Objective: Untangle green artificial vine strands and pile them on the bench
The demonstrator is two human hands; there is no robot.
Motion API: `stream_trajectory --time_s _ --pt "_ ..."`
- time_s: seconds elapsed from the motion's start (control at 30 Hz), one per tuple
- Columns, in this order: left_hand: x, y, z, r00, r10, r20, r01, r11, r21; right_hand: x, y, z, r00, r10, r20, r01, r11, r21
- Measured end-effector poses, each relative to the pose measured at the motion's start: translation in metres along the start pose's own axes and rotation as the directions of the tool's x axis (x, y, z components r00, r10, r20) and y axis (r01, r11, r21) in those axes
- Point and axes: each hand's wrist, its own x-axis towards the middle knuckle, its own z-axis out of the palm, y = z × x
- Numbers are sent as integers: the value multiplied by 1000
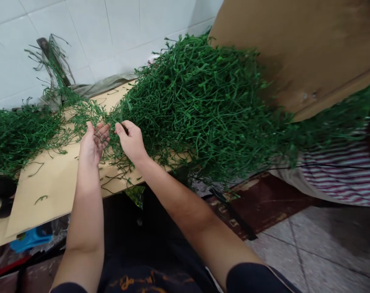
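Observation:
A big tangled heap of thin green plastic stems [197, 101] lies on a tan cardboard sheet [57, 183] that serves as a work surface. My left hand [95, 142] rests palm up at the heap's near left edge, fingers spread among loose stems. Beside it, my right hand [130, 140] has its fingers curled and pinched into the stems at the edge of the heap. The two hands are almost touching. A smaller spread of the same green stems [17, 134] lies at the far left.
A large upright cardboard panel [310, 49] stands at the right behind the heap. A striped cloth [340, 175] shows below it. White tiled wall is at the back. A blue object [31, 238] lies under the cardboard's near edge; grey floor tiles are at lower right.

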Motion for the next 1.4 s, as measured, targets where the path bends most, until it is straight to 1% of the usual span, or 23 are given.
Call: stream_trajectory --time_s 0.07,0.13,0.2,0.27,0.33,0.37,0.43,0.47,0.53,0.57,0.6,0.63,0.67,0.73,0.77,0.83,0.93,1.03,1.07,1.1,1.17,1.27,1.4 --pt "-6 -6 0 996 35 86 -42 996 80 2 2 -1 1000 14 -14 -15 1000 -18" --pt "-9 -13 1 984 104 143 -126 980 155 3 3 -1 999 24 -25 -26 998 -55" --pt "-10 -20 2 971 184 154 -214 955 206 2 6 -1 999 27 -18 -29 995 -99" --pt "-8 -25 6 960 253 118 -273 938 213 0 8 1 1000 18 15 -16 992 -126" --pt "-4 -28 10 955 290 65 -297 938 177 -4 9 4 998 3 57 5 991 -137" --pt "-2 -30 11 958 284 37 -286 946 150 -7 9 5 997 -5 75 16 989 -144" --pt "6 -30 9 970 238 -52 -233 968 89 -14 4 6 997 -22 76 35 986 -164" --pt "10 -28 6 971 202 -126 -197 979 50 -18 1 6 998 -37 60 47 984 -173" --pt "19 -22 -4 945 118 -304 -142 988 -58 -25 -8 3 997 -78 13 79 981 -178" --pt "22 -18 -9 922 91 -376 -143 983 -113 -27 -11 1 996 -93 -8 91 981 -173" --pt "24 -14 -14 906 80 -416 -156 976 -152 -28 -14 -2 995 -95 -17 91 983 -162" --pt "24 -10 -17 904 83 -418 -168 971 -169 -27 -16 -4 997 -76 -9 74 987 -144" --pt "23 -6 -18 917 101 -386 -174 972 -160 -24 -16 -6 999 -40 6 41 992 -121" --pt "16 -3 -14 962 119 -247 -142 987 -78 -17 -11 -7 998 40 39 -37 997 -72" --pt "12 -4 -10 981 104 -165 -109 994 -23 -13 -8 -7 996 64 54 -62 997 -51" --pt "3 -8 0 997 65 -41 -62 996 68 -8 -1 -5 994 69 86 -69 998 -12" --pt "-5 -16 9 995 59 83 -70 988 137 -5 6 -3 988 56 144 -64 997 51" --pt "-7 -20 7 978 69 195 -108 974 199 -1 6 -7 985 119 126 -135 982 131" --pt "-6 -21 6 975 77 211 -124 968 218 0 6 -9 982 151 113 -167 975 149" --pt "-5 -21 4 974 95 204 -142 963 229 1 5 -10 978 181 103 -195 968 157" --pt "-1 -20 2 980 159 122 -184 955 232 2 5 -12 972 212 98 -224 964 142" --pt "6 -18 0 968 247 -48 -232 950 209 -1 6 -12 975 184 124 -198 974 113" --pt "10 -14 1 951 274 -146 -249 954 168 -6 8 -13 974 150 167 -169 980 103"
